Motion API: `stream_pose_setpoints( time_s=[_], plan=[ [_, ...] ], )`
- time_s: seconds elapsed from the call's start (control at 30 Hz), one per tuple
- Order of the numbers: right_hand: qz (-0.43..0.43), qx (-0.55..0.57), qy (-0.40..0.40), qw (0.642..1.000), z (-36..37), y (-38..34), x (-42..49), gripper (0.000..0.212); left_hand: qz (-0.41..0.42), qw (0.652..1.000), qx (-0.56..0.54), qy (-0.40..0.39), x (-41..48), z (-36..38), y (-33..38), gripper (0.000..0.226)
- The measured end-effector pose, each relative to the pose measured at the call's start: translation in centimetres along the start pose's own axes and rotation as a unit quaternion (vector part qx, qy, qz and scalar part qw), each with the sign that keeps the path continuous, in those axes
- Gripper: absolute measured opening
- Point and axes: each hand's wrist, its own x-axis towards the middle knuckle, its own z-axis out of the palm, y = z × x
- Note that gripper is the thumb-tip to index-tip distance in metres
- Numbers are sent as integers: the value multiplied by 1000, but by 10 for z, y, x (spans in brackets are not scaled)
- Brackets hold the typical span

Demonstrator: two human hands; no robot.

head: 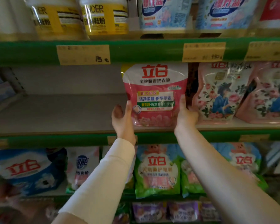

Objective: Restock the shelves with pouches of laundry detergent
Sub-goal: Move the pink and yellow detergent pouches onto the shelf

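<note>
A pink and white detergent pouch [154, 94] with red characters stands upright on the middle shelf [55, 113], right beside the floral pouches. My left hand [121, 118] holds its lower left edge, thumb on the front. My right hand [185, 114] grips its lower right edge, thumb pointing up along the side and fingers hidden behind it. The pouch's base sits near the shelf's front edge.
Two floral pink pouches [217, 92] fill the shelf to the right. Left of the held pouch the shelf is bare grey board. Tubs [103, 16] and blue bags stand on the shelf above. Blue and green detergent bags [157, 170] sit below.
</note>
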Motion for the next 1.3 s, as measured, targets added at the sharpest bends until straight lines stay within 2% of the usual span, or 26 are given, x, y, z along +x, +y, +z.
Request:
stream_pose_setpoints(
  time_s=[0.17,0.3,0.4,0.47,0.53,0.63,0.73,0.8,0.9,1.0,1.17,1.3],
  plan=[
    [-54,31,18,998,-32,16,-44,55,-7,1000,-14,4,-37,-14,-6,53],
    [-61,37,59,996,-60,47,-71,36,-2,995,2,-98,-75,-26,-25,28],
    [-52,26,97,994,-90,83,-93,34,-60,983,22,-169,-104,-38,-59,31],
    [-33,22,120,992,-114,107,-107,38,-104,977,33,-186,-122,-47,-88,35],
    [7,36,154,987,-144,134,-121,45,-158,966,33,-202,-144,-62,-116,34],
    [73,70,195,976,-191,175,-145,38,-221,944,74,-232,-173,-87,-161,37],
    [123,103,242,957,-241,205,-181,42,-314,901,107,-277,-207,-112,-194,41],
    [154,124,273,941,-273,222,-208,44,-368,867,122,-313,-232,-128,-206,36],
    [187,169,309,917,-319,250,-252,52,-390,831,184,-351,-272,-157,-222,37],
    [209,217,346,888,-355,275,-293,57,-426,779,250,-386,-310,-193,-239,40],
    [197,278,428,837,-390,290,-351,60,-464,689,308,-464,-358,-235,-257,44],
    [147,327,496,791,-403,288,-384,61,-475,604,329,-549,-392,-244,-263,47]
  ],
)
